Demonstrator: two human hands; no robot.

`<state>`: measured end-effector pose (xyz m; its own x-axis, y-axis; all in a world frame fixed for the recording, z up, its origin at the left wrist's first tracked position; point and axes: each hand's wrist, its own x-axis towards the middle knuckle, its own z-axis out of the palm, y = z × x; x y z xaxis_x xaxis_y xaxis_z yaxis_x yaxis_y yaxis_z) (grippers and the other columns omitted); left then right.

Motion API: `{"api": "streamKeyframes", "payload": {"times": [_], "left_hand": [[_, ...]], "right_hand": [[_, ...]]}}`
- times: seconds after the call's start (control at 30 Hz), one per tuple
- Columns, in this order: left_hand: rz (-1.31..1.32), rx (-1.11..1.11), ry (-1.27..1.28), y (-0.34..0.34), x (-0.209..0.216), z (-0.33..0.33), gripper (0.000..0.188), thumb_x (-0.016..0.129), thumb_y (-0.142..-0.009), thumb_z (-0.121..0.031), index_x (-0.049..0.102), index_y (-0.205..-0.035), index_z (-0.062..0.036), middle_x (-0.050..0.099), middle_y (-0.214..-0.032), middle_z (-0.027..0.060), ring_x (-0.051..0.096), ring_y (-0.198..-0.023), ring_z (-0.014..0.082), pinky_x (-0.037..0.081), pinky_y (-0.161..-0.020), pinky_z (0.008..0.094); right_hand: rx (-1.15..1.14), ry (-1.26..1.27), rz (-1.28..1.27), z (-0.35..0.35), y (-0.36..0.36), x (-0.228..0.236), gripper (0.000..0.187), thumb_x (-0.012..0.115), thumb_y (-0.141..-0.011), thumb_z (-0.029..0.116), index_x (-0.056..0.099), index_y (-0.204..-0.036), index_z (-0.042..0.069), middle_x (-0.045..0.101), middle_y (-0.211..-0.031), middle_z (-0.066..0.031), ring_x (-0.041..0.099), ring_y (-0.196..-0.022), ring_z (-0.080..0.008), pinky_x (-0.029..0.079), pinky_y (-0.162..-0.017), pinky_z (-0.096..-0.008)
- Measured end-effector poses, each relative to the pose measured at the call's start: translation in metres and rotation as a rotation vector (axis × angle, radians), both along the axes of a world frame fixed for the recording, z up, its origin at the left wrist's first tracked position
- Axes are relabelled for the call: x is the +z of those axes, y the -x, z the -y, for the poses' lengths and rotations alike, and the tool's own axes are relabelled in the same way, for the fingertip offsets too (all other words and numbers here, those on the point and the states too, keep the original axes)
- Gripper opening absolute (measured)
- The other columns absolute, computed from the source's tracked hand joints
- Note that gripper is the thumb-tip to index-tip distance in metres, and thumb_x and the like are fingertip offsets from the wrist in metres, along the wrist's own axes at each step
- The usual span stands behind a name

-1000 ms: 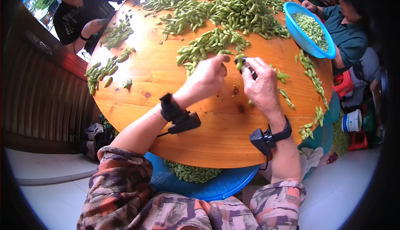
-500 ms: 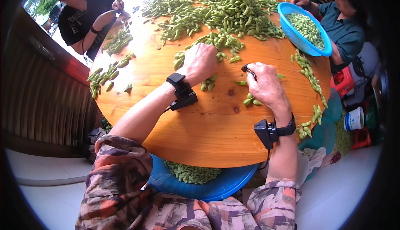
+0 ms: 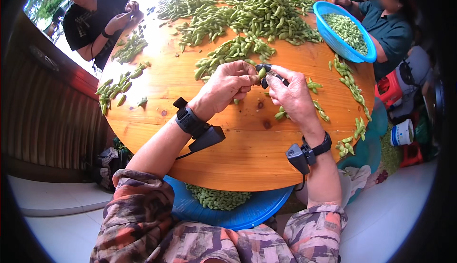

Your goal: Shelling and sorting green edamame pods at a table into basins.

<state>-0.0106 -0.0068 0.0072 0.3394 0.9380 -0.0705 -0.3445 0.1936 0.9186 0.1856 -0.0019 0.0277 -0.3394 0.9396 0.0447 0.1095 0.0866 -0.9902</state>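
My left hand (image 3: 223, 88) is closed in a pinch on one green edamame pod (image 3: 262, 73), above the middle of the table. Against the pod's other end is a small black tool (image 3: 263, 67), gripped in my right hand (image 3: 294, 94); its exact kind is hidden by the fingers. Just beyond my left hand lies a small heap of pods (image 3: 223, 58). A few loose pods (image 3: 321, 111) are scattered by my right hand. Each wrist wears a black strap with a small box.
A large pod pile (image 3: 266, 13) covers the far side of the round wooden table (image 3: 214, 153). A blue basket (image 3: 320, 14) of shelled beans stands at the right edge. Below the near edge sits a blue basin (image 3: 266, 213) with beans. Two co-workers (image 3: 97, 13) (image 3: 388, 27) sit across.
My hands have come together, and the pod now shows between them. My left hand has drawn back from the small heap, and more loose pods show by my right hand.
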Motion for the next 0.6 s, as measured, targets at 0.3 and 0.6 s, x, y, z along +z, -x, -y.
{"api": "streamKeyframes", "payload": {"times": [0.3,0.6], "left_hand": [[-0.35,0.121,-0.085,-0.004,0.012,0.012,0.007,0.063,-0.094,-0.008,0.066,-0.094,-0.0025,0.052,-0.067,-0.0051,0.039,-0.054,0.0015,0.028,-0.047,0.0183],[0.274,-0.077,0.145,-0.008,-0.011,0.012,0.005,0.066,-0.092,-0.009,0.065,-0.092,-0.0044,0.056,-0.077,-0.0036,0.041,-0.059,0.0056,0.033,-0.052,0.0219]], "right_hand": [[0.107,0.123,-0.118,0.002,-0.005,0.008,0.028,0.054,-0.096,0.008,0.065,-0.119,-0.003,0.049,-0.069,0.0067,0.041,-0.056,-0.0002,0.036,-0.047,-0.0186],[0.235,0.186,-0.233,0.0,-0.012,0.017,0.024,0.055,-0.095,0.006,0.067,-0.114,0.0,0.051,-0.071,0.0068,0.042,-0.057,0.0004,0.034,-0.048,-0.0175]]}}
